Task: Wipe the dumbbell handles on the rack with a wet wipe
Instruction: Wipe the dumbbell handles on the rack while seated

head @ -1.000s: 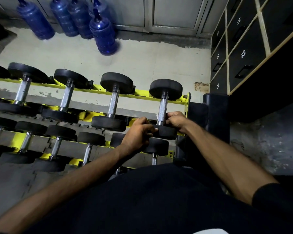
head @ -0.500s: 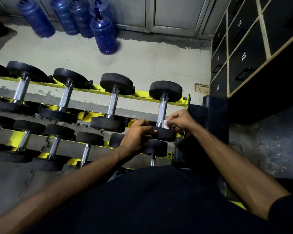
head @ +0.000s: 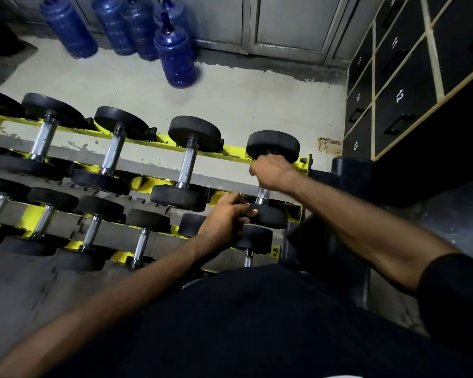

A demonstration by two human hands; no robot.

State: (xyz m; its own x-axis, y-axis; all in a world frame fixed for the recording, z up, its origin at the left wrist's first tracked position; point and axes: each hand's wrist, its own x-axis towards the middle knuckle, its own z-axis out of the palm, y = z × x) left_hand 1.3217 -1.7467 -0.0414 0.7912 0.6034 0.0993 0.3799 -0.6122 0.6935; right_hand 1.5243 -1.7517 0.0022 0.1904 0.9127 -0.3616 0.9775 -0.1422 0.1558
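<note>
- Single head view, worn on the person; looks forward and steeply down over the torso (head: 257, 323), which fills the bottom of the frame.
- Wide-angle: lines bow toward the edges; rack (head: 161, 142) runs tilted from the left edge to right of centre.
- Near: forearms enter from both bottom corners; left hand (head: 224, 222) and right hand (head: 271, 173) just right of centre, on the rightmost dumbbell (head: 273, 145), at arm's reach.
- Farther: floor (head: 257, 105) upper middle, bottles (head: 175, 50) upper left, lockers (head: 404, 99) upper right.
- Dim light; lower left smeared.
</note>
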